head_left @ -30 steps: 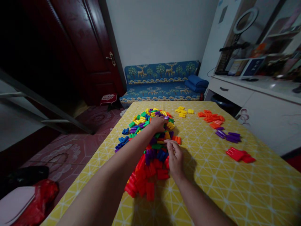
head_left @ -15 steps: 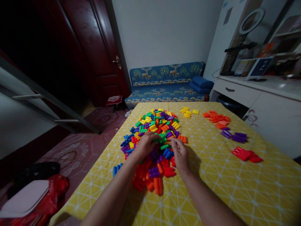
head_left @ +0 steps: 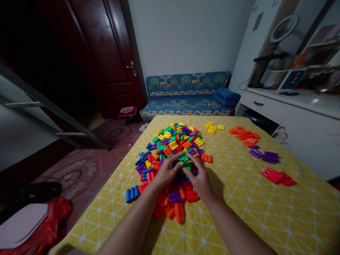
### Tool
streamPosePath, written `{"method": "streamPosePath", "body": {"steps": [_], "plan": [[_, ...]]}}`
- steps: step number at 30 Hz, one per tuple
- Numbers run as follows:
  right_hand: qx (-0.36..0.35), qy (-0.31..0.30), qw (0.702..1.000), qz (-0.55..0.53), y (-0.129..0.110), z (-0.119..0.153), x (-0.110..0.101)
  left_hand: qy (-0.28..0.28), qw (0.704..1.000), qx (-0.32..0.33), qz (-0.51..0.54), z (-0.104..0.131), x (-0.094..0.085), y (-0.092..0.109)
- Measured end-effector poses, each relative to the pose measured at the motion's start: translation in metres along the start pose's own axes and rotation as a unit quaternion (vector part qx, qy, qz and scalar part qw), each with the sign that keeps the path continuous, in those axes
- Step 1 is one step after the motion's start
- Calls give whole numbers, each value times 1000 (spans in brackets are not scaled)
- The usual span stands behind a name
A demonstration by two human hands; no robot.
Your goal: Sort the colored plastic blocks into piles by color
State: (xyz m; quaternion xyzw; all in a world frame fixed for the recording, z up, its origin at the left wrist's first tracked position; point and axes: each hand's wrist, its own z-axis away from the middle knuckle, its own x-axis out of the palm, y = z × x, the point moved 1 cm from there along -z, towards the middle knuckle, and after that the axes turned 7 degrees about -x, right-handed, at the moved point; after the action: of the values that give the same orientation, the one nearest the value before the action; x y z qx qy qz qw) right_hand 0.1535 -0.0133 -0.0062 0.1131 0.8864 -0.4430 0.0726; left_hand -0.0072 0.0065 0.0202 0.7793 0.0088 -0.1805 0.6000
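Observation:
My left hand (head_left: 168, 170) and my right hand (head_left: 199, 177) meet over a heap of plastic building blocks (head_left: 173, 145) made of joined tubes. Between their curved fingers and thumbs sit green blocks (head_left: 185, 159), gripped from both sides; the fingers partly cover them. Below the wrists, red, orange and purple blocks (head_left: 175, 197) spread toward me. A blue block (head_left: 132, 193) lies left of my left forearm.
On the yellow patterned tablecloth (head_left: 239, 198), separate groups lie to the right: yellow blocks (head_left: 211, 127), orange blocks (head_left: 244, 134), purple blocks (head_left: 265, 155) and red blocks (head_left: 278, 176). Beyond the table stands a blue sofa (head_left: 186, 95); a white cabinet (head_left: 305, 124) is at right.
My hands have come closer together over the green blocks. The right hand has moved left and its thumb and index finger have spread. The view has shifted slightly.

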Motion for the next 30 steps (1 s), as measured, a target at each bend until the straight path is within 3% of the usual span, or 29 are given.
{"method": "streamPosePath", "body": {"steps": [11,17,20,22,24,27,30], "plan": [[-29,1,999,26,-3,2,-2,-13,997,32,-68,1,5,-1],[21,28,999,-19,-2,2,-2,-7,997,36,-62,3,6,4],[41,134,989,-34,15,-14,-24,8,999,9,-49,3,5,4],[32,218,975,1,38,-30,-53,10,999,-1,-50,3,5,5],[33,243,964,98,66,-47,-87,9,998,2,-55,3,6,6],[70,106,943,308,102,-61,-130,9,997,11,-71,3,6,7],[86,2,877,473,120,-58,-148,12,995,20,-93,2,6,5]]}}
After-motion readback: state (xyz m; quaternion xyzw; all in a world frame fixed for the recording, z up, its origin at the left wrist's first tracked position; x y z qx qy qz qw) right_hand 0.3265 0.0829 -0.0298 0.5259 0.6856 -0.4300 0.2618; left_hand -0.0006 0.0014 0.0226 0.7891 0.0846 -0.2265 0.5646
